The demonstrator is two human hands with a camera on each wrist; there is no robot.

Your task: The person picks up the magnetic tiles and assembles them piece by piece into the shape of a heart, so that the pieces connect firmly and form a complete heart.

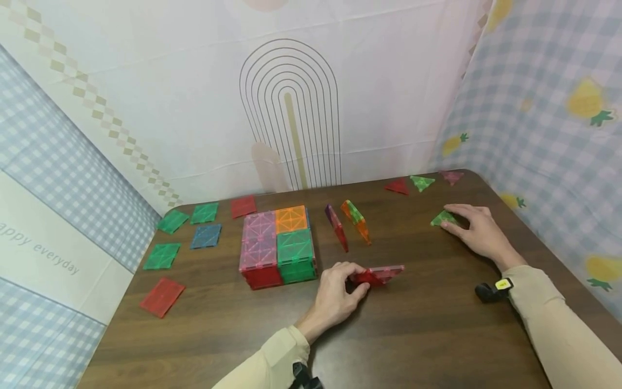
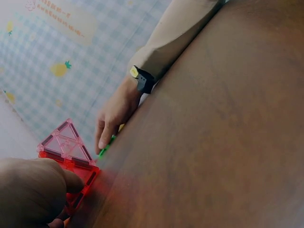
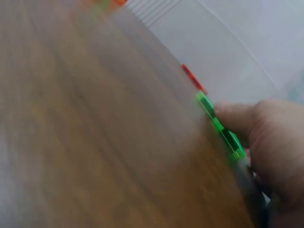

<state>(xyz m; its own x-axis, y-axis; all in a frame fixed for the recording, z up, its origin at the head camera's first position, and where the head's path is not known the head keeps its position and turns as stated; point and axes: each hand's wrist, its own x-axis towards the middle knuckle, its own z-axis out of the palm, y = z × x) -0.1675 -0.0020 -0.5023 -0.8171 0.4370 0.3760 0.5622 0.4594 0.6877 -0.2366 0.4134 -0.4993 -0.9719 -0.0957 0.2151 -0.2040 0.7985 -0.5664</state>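
My left hand [image 1: 335,292] grips a red square magnetic tile [image 1: 369,277] that stands on edge, with a pink triangle tile [image 2: 66,142] joined along one side of it. Over at the right of the table, my right hand [image 1: 478,233] pinches a green triangle tile [image 1: 442,218] between thumb and fingers, low over the wood. The right wrist view shows the thumb against this green tile's edge. Left of my left hand stands a box of joined tiles [image 1: 295,246], its top purple, orange and green. Two thin upright pieces, a purple-and-red one [image 1: 337,227] and an orange-and-green one [image 1: 357,221], stand beside the box.
Loose triangle tiles lie along the back right: red [image 1: 397,186], green [image 1: 421,183] and pink [image 1: 452,177]. On the left lie several flat square tiles, among them a blue one [image 1: 206,236] and a red one [image 1: 162,297]. Cloth curtains [image 1: 194,108] border the table [image 1: 413,346].
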